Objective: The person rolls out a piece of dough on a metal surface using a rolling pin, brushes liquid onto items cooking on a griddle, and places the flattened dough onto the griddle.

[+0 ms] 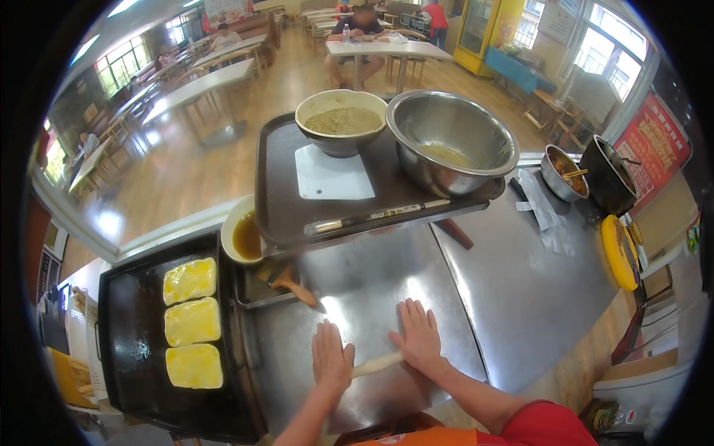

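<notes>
A thin roll of pale dough [377,364] lies on the stainless-steel worktop [390,273], stretched between my two hands. My left hand [331,357] rests flat over its left end, fingers pointing away from me. Over the right end lies my right hand [417,337], palm down with fingers a little apart. Beyond my left hand, a wooden-handled brush [297,290] leans out of a small metal tray [268,301]. On the black griddle [134,312] to the left, three flat yellow-topped dough pieces [193,323] sit in a column.
A dark tray [279,184] holds a bowl of greenish-brown filling [341,121], a large steel bowl [452,145] and chopsticks [385,215]. Brown liquid fills another bowl [245,234]. At right stand a small steel bowl [564,173] and a black pot [611,173]. People sit at tables beyond.
</notes>
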### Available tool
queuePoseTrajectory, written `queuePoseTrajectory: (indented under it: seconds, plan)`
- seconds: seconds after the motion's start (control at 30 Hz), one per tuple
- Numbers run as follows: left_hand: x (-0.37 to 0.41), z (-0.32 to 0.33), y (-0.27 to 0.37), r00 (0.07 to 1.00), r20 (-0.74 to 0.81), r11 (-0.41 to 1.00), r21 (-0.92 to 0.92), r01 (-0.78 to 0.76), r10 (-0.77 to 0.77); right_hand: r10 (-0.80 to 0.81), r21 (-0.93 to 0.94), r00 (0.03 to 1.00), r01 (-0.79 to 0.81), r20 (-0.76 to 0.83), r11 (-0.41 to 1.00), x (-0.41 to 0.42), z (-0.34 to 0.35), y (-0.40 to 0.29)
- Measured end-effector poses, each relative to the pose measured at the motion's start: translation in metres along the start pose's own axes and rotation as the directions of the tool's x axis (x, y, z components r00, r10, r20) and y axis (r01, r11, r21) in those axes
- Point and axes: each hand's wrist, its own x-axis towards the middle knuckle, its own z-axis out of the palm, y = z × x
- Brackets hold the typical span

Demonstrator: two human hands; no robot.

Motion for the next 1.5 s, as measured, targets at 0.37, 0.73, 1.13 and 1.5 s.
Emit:
queuePoseTrajectory:
  seconds: [0.37,0.73,1.13,1.5]
  plan:
    - [-0.002,-0.006,-0.005,0.994,0.083,0.989,0.123,-0.085,0.075,-0.098,-0.037,0.995,0.097,-0.029,0.995,0.000,-0.001,0.007]
    - [0.008,0.032,0.026,0.998,0.047,0.966,0.250,-0.060,0.050,-0.161,-0.028,0.986,0.160,-0.039,0.987,0.005,0.025,-0.035]
    - [0.005,0.043,0.021,0.998,0.022,0.976,0.205,-0.068,0.065,-0.106,0.087,0.994,0.106,0.001,0.991,-0.005,0.032,-0.051]
    - [-0.004,0.021,0.010,0.998,0.053,0.965,0.261,0.009,-0.024,-0.065,0.111,0.996,0.072,-0.064,0.991,-0.008,0.030,-0.031]
